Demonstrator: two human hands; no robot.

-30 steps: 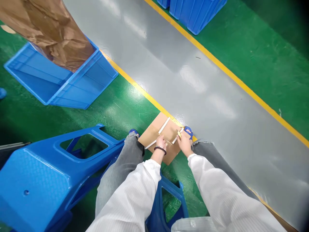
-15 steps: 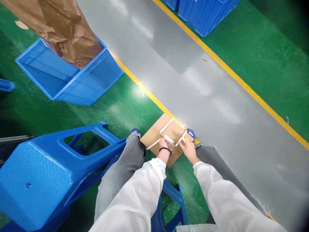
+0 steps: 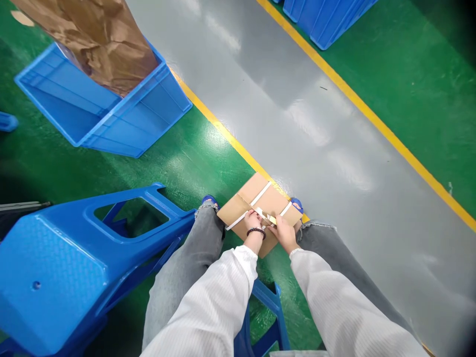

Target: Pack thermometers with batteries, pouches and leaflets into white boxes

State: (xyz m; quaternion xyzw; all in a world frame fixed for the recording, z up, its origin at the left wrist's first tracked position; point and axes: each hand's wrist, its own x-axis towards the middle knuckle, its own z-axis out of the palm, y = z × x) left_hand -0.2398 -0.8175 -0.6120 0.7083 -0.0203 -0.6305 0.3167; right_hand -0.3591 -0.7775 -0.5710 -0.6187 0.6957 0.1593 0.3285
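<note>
A flat brown cardboard box (image 3: 273, 196) with white strips across it lies between my knees. My left hand (image 3: 253, 223), with a dark beaded bracelet at the wrist, is closed at the box's middle seam, gripping its edge beside a small white patch. In my right hand (image 3: 283, 232) is what looks like a yellow utility knife (image 3: 272, 219). Its tip points left at the seam, close to my left fingers. The fingertips of both hands are small and partly hidden.
A blue stool (image 3: 52, 272) stands at my left, and another blue stool (image 3: 266, 297) is below my arms. Beyond them a blue crate (image 3: 137, 124) holds crumpled brown paper (image 3: 111, 44). More blue crates (image 3: 327, 20) stand across the grey walkway, which has yellow lines.
My right hand has brought the yellow knife left and down from the box's right strip to the middle seam. The left hand stays at the seam. The view has shifted slightly.
</note>
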